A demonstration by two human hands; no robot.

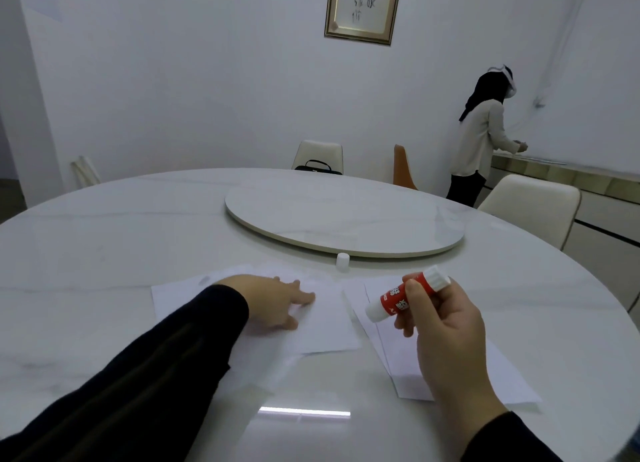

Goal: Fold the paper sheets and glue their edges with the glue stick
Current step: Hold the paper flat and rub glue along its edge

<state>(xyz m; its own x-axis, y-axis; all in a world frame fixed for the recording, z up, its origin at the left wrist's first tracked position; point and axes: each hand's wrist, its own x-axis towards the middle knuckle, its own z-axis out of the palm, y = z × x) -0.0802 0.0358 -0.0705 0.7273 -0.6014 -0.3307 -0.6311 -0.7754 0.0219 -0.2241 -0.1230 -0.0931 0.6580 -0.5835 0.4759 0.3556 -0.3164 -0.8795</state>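
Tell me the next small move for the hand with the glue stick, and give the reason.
Probably bring the glue stick down to the edge of the folded sheet that the left hand presses flat. The right hand grips the stick in the air above the other sheet, and its cap already stands off on the table, so it looks ready to apply.

You're at a round white marble table. A raised turntable sits mid-table, a small white cap just before it, and paper sheets near your edge.
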